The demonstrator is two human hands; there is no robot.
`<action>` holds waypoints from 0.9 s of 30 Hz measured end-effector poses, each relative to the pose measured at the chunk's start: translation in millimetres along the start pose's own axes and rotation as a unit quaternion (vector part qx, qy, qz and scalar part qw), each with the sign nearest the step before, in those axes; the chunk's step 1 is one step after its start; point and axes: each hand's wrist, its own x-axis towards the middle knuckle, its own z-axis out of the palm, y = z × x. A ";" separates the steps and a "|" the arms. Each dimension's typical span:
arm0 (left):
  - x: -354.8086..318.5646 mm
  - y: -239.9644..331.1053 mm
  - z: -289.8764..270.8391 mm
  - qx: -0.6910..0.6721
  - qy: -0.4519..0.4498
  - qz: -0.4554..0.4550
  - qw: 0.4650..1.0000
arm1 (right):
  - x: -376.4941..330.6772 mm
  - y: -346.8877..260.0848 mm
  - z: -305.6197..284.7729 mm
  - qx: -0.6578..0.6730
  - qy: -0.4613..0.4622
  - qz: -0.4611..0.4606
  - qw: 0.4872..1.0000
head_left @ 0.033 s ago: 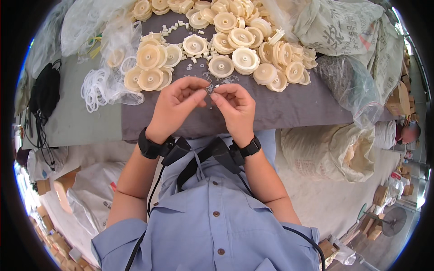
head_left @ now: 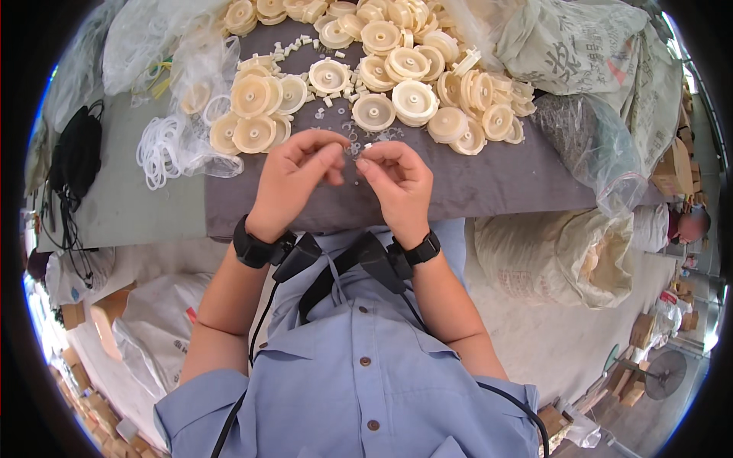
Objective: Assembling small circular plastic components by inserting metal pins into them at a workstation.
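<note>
Hands (head_left: pixel 300 166) (head_left: pixel 401 174) half-curled beside small grey pieces (head_left: pixel 392 133), any grip too hidden to tell.

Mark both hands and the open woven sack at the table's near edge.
Left hand (head_left: pixel 295 172), head view: near the thumb's base.
Right hand (head_left: pixel 402 178), head view: near the thumb's base.
Open woven sack (head_left: pixel 538 258), head view: its outer wall.

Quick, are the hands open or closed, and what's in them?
Left hand: fingers curled; whether it holds anything can't be told.
Right hand: fingers curled; a small white piece shows by the fingertips, but a grip can't be told.
</note>
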 end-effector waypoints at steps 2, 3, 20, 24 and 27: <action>-0.3 6.2 -1.1 -0.040 0.008 -0.028 0.999 | 0.6 2.1 -0.2 -0.021 -0.002 -0.048 0.999; -0.4 7.8 -1.5 -0.081 0.016 -0.055 0.995 | 1.0 2.1 -0.9 -0.100 -0.018 -0.104 0.989; 15.7 -8.7 -7.4 0.086 -0.027 -0.006 0.996 | 8.7 8.8 -0.1 -0.154 0.036 0.003 0.987; 14.4 -9.5 -5.5 0.064 -0.040 -0.032 0.997 | 6.9 6.2 1.0 -0.038 0.014 0.027 0.999; 10.2 -0.2 -7.8 0.045 -0.073 -0.106 0.991 | 7.1 5.3 -4.9 -0.022 0.007 0.014 1.000</action>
